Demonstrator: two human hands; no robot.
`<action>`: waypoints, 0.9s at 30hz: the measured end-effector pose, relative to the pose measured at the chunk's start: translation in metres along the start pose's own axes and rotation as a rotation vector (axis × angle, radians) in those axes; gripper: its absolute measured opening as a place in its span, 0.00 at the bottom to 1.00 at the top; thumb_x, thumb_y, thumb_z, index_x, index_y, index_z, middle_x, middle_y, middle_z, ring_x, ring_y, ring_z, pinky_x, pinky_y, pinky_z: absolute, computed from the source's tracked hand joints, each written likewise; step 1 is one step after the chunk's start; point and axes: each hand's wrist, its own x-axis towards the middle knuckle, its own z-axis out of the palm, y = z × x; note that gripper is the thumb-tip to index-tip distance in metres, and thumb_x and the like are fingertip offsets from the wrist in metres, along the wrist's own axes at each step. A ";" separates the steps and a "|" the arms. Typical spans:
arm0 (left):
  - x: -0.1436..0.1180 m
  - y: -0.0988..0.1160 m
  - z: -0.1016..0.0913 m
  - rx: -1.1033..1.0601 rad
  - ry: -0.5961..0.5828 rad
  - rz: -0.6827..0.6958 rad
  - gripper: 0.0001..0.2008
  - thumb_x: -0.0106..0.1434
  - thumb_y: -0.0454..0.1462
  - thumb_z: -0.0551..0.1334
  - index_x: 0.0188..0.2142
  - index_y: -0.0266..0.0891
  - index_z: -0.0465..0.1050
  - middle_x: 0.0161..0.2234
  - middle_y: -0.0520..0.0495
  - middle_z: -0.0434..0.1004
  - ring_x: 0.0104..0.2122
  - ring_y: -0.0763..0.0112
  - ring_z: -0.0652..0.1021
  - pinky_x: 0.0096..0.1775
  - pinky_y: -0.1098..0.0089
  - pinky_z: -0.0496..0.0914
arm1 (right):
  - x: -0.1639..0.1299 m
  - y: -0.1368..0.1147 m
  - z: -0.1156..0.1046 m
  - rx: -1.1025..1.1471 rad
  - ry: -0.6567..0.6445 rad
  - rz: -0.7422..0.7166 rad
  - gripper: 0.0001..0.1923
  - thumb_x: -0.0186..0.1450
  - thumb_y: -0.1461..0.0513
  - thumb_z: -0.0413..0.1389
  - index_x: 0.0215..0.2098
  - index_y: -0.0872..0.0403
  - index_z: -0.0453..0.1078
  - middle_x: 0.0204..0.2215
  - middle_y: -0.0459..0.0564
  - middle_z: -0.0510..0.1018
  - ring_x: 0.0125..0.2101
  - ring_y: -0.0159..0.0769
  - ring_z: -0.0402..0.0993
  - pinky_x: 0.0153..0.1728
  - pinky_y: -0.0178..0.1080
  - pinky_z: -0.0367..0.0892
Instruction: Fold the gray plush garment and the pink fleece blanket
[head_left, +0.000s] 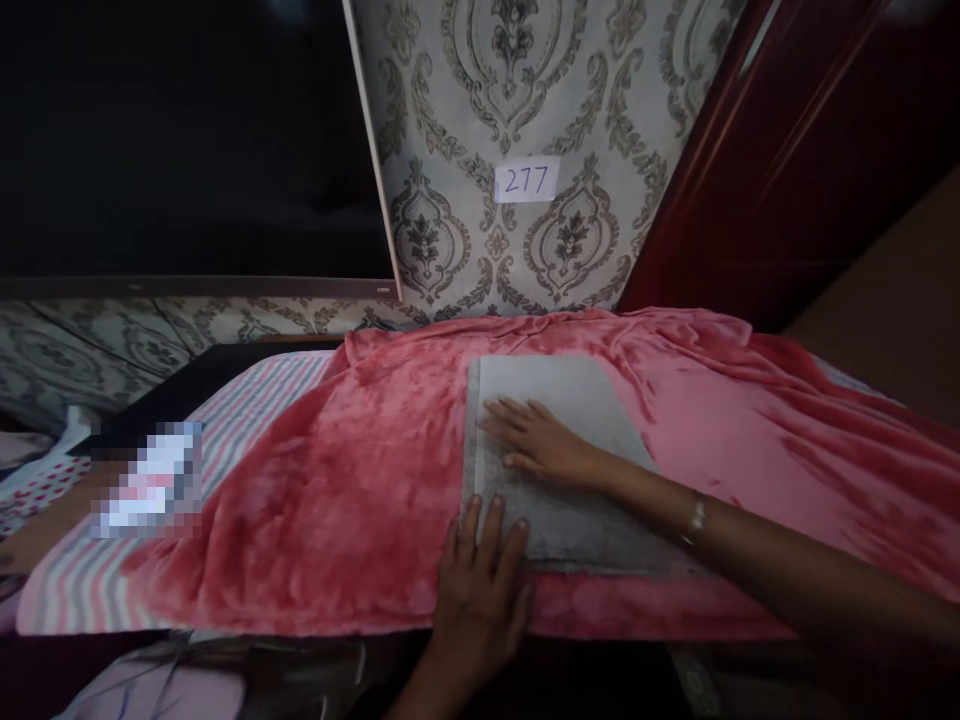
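Nearest the camera, at about six o'clock in the head view, the left hand [480, 590] rests palm down with its fingers slightly spread, the fingertips lying on the near edge of a flat, folded grey rectangular cloth [577, 395]. Just beyond it, toward twelve o'clock, the right hand [541, 443] lies flat on the middle of the same cloth, fingers extended and close together, pointing toward nine o'clock; neither hand pinches or grips anything. A pale bracelet [697, 520] circles the right wrist at about four o'clock from that hand.

The grey cloth sits near the centre of a plush, rumpled pink-red fleece blanket [352, 480] that is spread across the bed. At nine o'clock a pink-and-white striped bedsheet [247, 400] shows from under the blanket's edge. At twelve o'clock, on the grey damask-patterned wallpaper [457, 120], hangs a small white paper label reading 277 [526, 180]. A dark red wooden door [780, 170] stands at two o'clock. No container shows in this view.
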 end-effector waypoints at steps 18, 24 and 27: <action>0.127 -0.046 -0.029 -0.685 -0.577 0.135 0.28 0.75 0.49 0.47 0.70 0.44 0.57 0.69 0.43 0.61 0.69 0.60 0.61 0.68 0.53 0.56 | -0.056 -0.053 0.015 0.239 0.058 -0.143 0.27 0.73 0.54 0.55 0.68 0.48 0.63 0.69 0.53 0.62 0.71 0.45 0.48 0.71 0.55 0.36; 0.201 -0.056 0.047 -0.494 -0.971 0.365 0.29 0.74 0.53 0.42 0.70 0.52 0.56 0.72 0.50 0.51 0.73 0.58 0.49 0.69 0.42 0.38 | -0.057 -0.054 0.014 0.284 0.001 -0.060 0.30 0.74 0.51 0.51 0.72 0.43 0.55 0.71 0.50 0.58 0.71 0.44 0.47 0.70 0.53 0.38; 0.219 -0.069 0.078 -0.367 -0.885 0.419 0.30 0.73 0.55 0.45 0.71 0.54 0.54 0.73 0.51 0.47 0.73 0.55 0.46 0.68 0.41 0.37 | -0.057 -0.051 0.011 0.292 -0.006 -0.100 0.31 0.75 0.49 0.49 0.73 0.43 0.52 0.73 0.49 0.51 0.73 0.43 0.39 0.71 0.54 0.34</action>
